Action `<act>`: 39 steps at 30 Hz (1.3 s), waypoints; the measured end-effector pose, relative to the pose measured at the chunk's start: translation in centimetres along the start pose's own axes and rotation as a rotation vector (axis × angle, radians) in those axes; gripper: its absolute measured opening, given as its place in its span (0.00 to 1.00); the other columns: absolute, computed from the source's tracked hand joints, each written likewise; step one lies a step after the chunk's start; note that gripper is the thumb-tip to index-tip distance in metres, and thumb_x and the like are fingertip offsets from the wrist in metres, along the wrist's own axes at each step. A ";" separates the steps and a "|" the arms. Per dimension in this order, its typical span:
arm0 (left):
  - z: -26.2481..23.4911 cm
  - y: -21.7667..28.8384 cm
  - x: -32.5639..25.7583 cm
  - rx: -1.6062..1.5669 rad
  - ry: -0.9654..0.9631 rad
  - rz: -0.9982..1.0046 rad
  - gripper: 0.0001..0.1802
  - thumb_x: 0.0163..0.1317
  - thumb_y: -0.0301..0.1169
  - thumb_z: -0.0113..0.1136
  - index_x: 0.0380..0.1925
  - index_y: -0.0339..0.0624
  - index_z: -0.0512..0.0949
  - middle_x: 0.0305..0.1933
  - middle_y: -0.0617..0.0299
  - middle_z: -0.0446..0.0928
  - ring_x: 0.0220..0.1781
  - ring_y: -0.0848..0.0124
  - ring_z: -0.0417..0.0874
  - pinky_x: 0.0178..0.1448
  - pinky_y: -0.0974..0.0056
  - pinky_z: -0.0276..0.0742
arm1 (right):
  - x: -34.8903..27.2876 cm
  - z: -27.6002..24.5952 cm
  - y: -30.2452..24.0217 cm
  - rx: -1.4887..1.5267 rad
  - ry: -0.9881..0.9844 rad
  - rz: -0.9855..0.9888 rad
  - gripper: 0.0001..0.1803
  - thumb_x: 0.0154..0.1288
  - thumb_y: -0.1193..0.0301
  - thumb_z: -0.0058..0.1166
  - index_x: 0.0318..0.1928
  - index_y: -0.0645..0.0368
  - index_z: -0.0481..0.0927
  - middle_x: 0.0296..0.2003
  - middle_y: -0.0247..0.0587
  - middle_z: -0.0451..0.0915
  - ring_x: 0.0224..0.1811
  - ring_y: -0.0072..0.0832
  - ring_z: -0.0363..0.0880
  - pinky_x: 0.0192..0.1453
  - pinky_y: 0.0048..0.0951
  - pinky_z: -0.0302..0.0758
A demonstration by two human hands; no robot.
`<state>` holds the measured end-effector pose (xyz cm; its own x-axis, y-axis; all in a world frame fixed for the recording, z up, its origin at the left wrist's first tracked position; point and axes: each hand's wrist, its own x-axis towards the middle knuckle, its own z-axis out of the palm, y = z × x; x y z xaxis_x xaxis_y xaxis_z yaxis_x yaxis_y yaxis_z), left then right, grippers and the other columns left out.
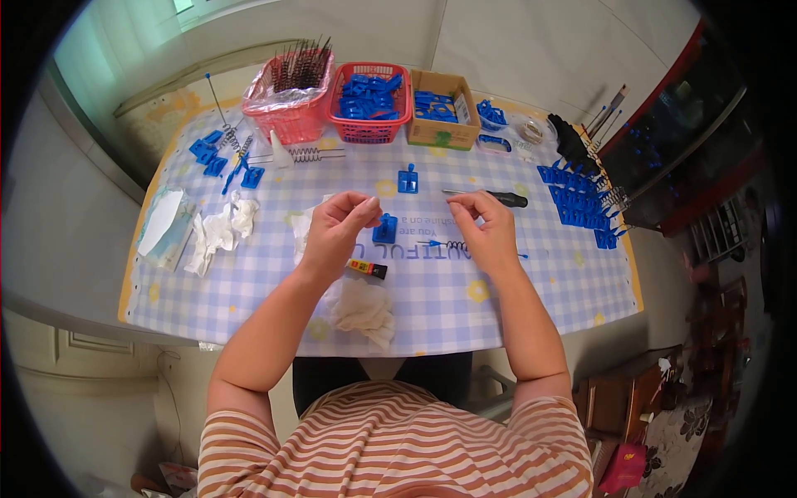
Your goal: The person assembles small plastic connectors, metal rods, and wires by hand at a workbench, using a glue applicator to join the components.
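My left hand hovers over the middle of the table, thumb and forefinger pinched together; anything between them is too small to make out. A blue plastic clip-like piece lies just right of it, and a second blue piece sits farther back. My right hand is also pinched, its fingertips just in front of a black-handled screwdriver; what it holds, if anything, cannot be seen. Partly under this hand lies a dark coil spring on a rod with a blue tip. A small yellow-and-black glue tube rests below my left hand.
At the back stand a pink basket of springs, a red basket and a cardboard box of blue parts. Rows of blue pieces lie right; crumpled tissues and a tissue packet lie left. White cloth lies in front.
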<state>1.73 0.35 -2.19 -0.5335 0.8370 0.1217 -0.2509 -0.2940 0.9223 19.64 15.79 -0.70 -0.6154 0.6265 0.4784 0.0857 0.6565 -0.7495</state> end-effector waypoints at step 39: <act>0.1 -0.1 -0.1 0.017 -0.037 0.033 0.05 0.64 0.29 0.47 0.33 0.40 0.71 0.39 0.60 0.73 0.39 0.72 0.76 0.50 0.66 0.72 | -0.1 0.2 0.5 -0.023 -0.032 -0.050 0.06 0.60 0.74 0.58 0.36 0.62 0.83 0.27 0.39 0.79 0.26 0.23 0.75 0.32 0.24 0.72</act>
<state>1.93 0.36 -2.28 -0.5112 0.8435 0.1650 -0.2196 -0.3138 0.9238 19.60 15.94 -1.22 -0.6439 0.5792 0.4999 0.0719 0.6963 -0.7142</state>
